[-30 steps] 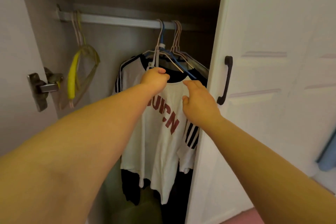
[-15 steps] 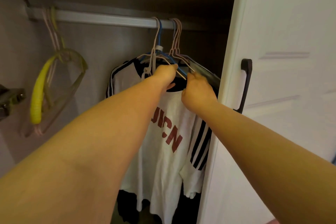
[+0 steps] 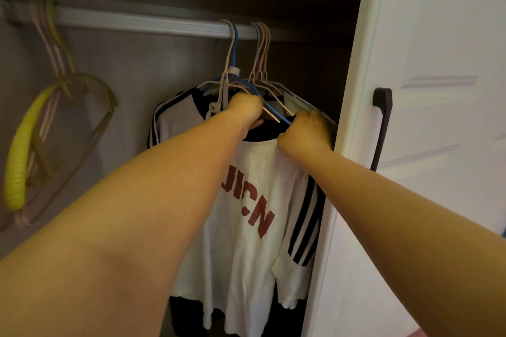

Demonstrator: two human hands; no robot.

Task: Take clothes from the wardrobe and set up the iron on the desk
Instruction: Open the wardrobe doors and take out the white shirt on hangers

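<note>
Up on the rail [image 3: 164, 23], the white T-shirt [image 3: 254, 227] with red letters hangs from a blue hanger [image 3: 247, 85]; the left hand [image 3: 246, 112] curls round the hanger at the collar, and the right hand [image 3: 304, 131] beside it pinches the shoulder, just left of the wardrobe door [image 3: 438, 117]

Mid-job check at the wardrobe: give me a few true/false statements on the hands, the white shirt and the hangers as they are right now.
1. Both hands are up at the hangers above the white shirt. True: left hand, right hand.
2. The white shirt is already off the rail. False: its hanger hooks are on the rail.
3. The yellow hanger hangs at the left, apart from the shirt. True.
4. The shirt's lettering is blue. False: it is red.
5. The right hand grips the door handle. False: its grip is at the blue hanger.
</note>
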